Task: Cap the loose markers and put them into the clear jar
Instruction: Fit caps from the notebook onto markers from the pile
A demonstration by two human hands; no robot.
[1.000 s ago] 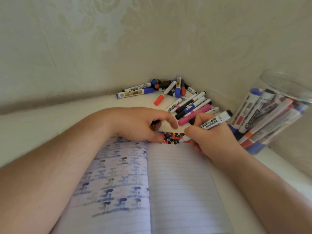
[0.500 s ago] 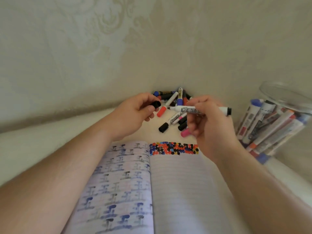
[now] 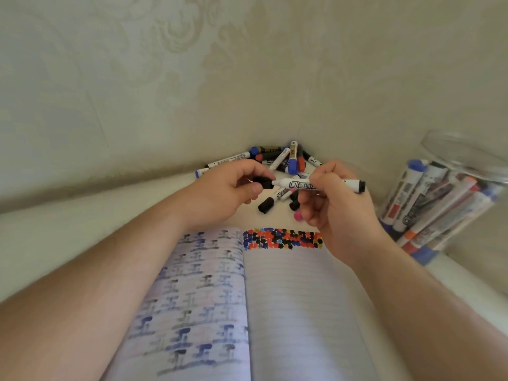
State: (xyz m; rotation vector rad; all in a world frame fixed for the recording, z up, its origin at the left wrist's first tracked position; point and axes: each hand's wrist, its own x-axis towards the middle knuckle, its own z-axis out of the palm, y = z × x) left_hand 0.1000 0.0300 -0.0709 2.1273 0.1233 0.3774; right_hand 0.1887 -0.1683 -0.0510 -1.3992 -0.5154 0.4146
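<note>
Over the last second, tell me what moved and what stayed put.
Both hands lifted off the notebook. The right hand raised the marker level; the left hand brought the black cap to its tip. The marker pile, notebook and jar stayed put.

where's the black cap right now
In the head view the black cap sits just left of centre, pinched in the left hand, right at the tip of the white marker held by the right hand.
</note>
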